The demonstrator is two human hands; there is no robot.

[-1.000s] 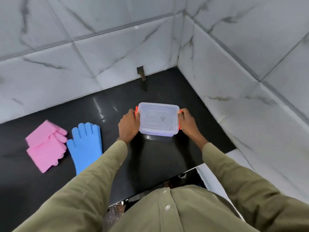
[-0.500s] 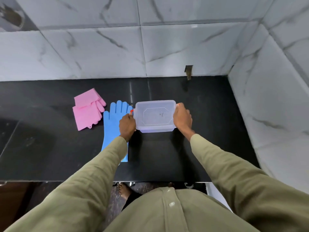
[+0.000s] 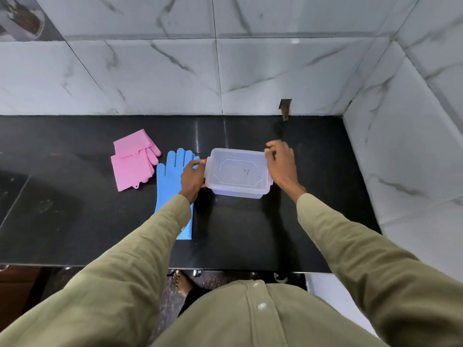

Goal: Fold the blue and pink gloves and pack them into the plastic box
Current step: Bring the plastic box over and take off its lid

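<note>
**Desk:** On the black desk (image 3: 250, 234), against grey-veined marble wall tiles (image 3: 150, 76), your two hands flank the plastic box (image 3: 239, 177). Where does it sit?

**Caption:** About mid-desk, lid on, translucent, with a small dark mark on top. A bit of orange-red clip (image 3: 205, 160) shows at its left end.

**Desk:** And your left hand (image 3: 191, 178)?

**Caption:** Pressed to the box's left end. Your fingers (image 3: 196, 163) curl around that end by the clip, gripping it. The olive sleeve (image 3: 140, 259) runs back toward you and lies over part of the blue glove (image 3: 172, 186).

**Desk:** Your right hand (image 3: 281, 166)?

**Caption:** At the far right corner of the box. Its fingers (image 3: 270, 149) are blurred; they bend toward the lid's corner, but whether they pinch it or are loose, I cannot tell.

**Desk:** The gloves?

**Caption:** Both outside the box. The blue glove lies flat and unfolded just left of the box, fingers pointing to the far wall, cuff toward the desk's near edge. The pink glove (image 3: 134, 162) lies further left, just beside the blue one, doubled over itself, its fingers pointing right.

**Desk:** Anything else?

**Caption:** A small dark notch (image 3: 285, 108) at the foot of the far wall, right of the box. Below the desk's near edge, your bare foot (image 3: 183, 281) shows on a speckled floor.
</note>
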